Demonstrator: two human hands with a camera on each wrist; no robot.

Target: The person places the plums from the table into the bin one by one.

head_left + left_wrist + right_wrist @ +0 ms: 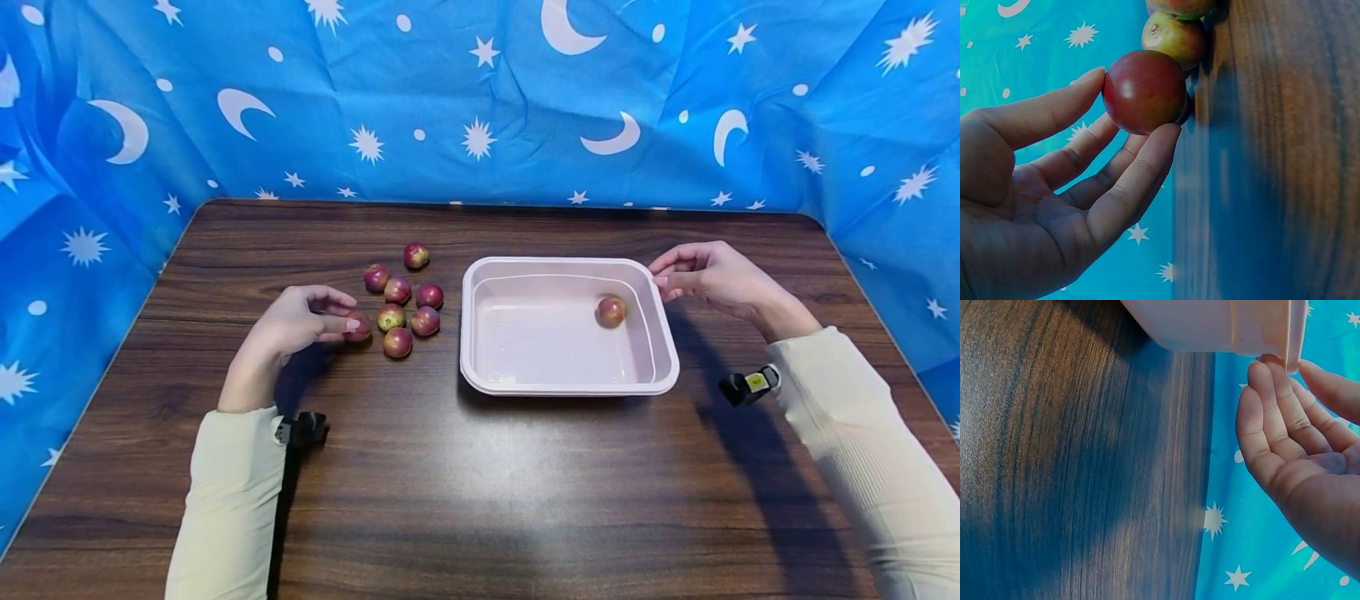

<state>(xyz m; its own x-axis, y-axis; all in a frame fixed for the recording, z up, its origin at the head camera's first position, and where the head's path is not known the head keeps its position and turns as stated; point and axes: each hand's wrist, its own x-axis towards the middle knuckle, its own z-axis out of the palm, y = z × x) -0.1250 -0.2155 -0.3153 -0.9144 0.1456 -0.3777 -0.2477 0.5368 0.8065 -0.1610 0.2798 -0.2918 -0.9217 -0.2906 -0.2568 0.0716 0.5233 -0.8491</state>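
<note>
With thumb and fingertips, my left hand [296, 321] pinches a dark red plum [1144, 92] at the left edge of a loose group. Beside it lie several red and yellow plums [397, 290]; a yellowish one [1174, 42] shows just beyond in the left wrist view. A pale pinkish-white plastic tub [480, 379] stands right of the group, with one plum [611, 311] inside near its right wall. At the tub's far right corner, my right hand [712, 279] grips the rim [1294, 337], thumb on one side and fingers on the other.
Everything stands on a dark wood-grain table [525, 500]. A blue cloth [450, 100] with white moons and stars hangs behind it and at both sides. Small black wrist cameras [302, 430] sit at both cuffs.
</note>
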